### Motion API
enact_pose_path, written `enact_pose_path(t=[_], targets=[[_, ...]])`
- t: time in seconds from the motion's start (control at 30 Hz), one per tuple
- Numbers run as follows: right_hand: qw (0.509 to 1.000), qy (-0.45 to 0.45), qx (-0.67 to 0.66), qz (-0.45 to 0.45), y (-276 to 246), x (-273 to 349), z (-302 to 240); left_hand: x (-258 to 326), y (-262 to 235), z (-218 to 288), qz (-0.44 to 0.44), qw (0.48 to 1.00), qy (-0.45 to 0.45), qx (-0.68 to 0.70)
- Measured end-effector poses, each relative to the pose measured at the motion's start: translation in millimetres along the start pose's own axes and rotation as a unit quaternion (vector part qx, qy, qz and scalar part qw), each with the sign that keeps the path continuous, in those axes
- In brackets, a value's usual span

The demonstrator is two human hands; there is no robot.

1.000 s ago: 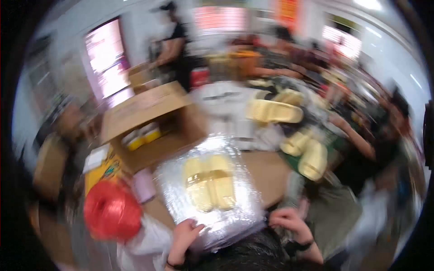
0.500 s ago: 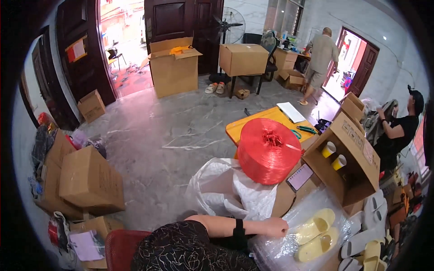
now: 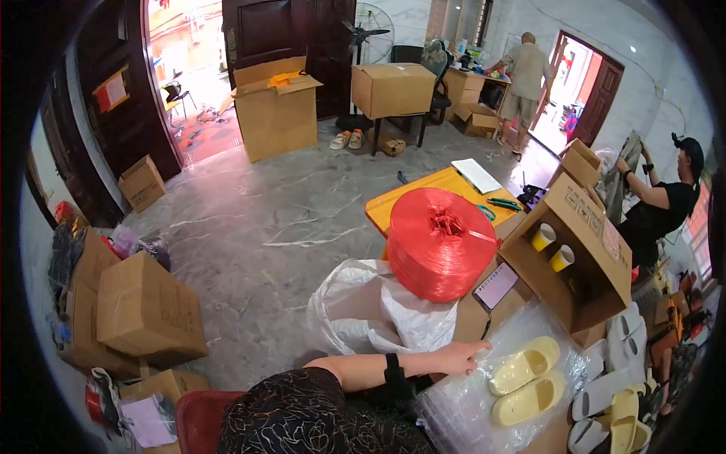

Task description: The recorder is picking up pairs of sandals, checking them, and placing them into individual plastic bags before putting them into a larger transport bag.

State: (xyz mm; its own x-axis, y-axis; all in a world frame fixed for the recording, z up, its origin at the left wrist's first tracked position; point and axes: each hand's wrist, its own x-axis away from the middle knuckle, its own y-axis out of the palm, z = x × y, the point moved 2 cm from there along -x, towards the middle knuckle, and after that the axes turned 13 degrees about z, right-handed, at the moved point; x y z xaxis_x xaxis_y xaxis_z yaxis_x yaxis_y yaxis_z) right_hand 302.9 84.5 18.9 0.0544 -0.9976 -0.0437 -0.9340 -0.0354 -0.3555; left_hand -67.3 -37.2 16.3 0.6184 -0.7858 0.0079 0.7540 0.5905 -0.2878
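Observation:
My left hand (image 3: 458,357), with a black band on its wrist, reaches in from the lower left over a stack of clear plastic bags (image 3: 469,412). Its fingers are partly stretched and apart, at the bags' near left edge; whether they touch the plastic I cannot tell. Just right of the fingertips lies a pair of pale yellow slippers (image 3: 529,382), side by side on the plastic. My right hand is out of sight. A phone (image 3: 496,286) with a lit screen lies beyond the bags, beside a large roll of red plastic twine (image 3: 442,246).
A white woven sack (image 3: 348,303) gapes below the twine. An open carton (image 3: 567,257) holds two yellow-and-white cups. More slippers (image 3: 605,393) crowd the right. Scissors (image 3: 486,213) and a white pad (image 3: 476,176) lie on the yellow table (image 3: 408,200). Two other people stand farther off.
My left hand has gone from curled fingers to spread ones and shifted slightly up. The whole view has shifted a little. The person at the right has raised the grey cloth.

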Motion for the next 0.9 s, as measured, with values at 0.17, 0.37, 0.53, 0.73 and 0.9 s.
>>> enact_pose_path(t=[0.17,0.37,0.53,0.73,0.9], targets=[[0.997,-0.036,-0.067,-0.003,3,-7,5,4,-6,8,-0.036,0.997,-0.022,0.059],[0.99,0.056,-0.125,-0.036,-23,17,23,26,-15,20,-0.107,0.985,0.119,-0.067],[0.996,0.027,-0.085,-0.019,-15,32,-1,29,-18,10,-0.137,0.98,0.14,-0.038],[0.996,0.002,-0.09,-0.029,-5,3,3,13,-29,15,-0.094,0.995,0.025,-0.023],[0.987,0.063,-0.142,-0.032,-13,-7,-23,2,-23,18,-0.123,0.991,-0.034,0.025]])
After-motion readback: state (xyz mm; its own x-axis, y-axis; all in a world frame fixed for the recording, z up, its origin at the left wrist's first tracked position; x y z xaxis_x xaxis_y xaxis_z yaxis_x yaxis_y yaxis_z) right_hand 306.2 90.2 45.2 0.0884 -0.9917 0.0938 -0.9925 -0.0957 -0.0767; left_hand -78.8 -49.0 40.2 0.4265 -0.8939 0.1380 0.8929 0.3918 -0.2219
